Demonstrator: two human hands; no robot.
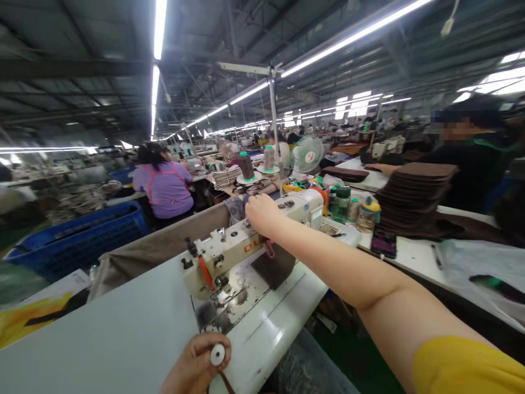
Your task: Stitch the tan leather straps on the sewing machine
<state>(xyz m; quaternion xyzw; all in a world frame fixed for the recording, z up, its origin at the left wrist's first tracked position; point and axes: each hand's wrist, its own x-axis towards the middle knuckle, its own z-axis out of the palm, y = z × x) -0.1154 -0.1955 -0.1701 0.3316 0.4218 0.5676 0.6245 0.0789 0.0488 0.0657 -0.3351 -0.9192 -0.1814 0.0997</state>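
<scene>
In my left hand point(192, 361), low in the view, a round metal bobbin point(217, 355) with a small centre hole is pinched between thumb and fingers. A brown strip hangs just below that hand. My right arm reaches across the sewing machine point(246, 241), and my right hand point(263, 214) is closed at the top of the machine's far side. A bit of something dark shows by its fingertips, but what they grip is hidden. Under the machine's arm lies a piece of dark brown material point(274, 266). An orange-red lever point(206, 272) sits near the needle end.
Right of the machine stand a stack of brown pieces point(414, 197), a phone point(384, 243), a yellow-lidded jar point(368, 213) and a plastic bag point(484, 273). Thread cones point(246, 166) and a fan point(307, 154) are behind. A blue crate point(82, 241) is left. Two co-workers point(170, 183) sit nearby.
</scene>
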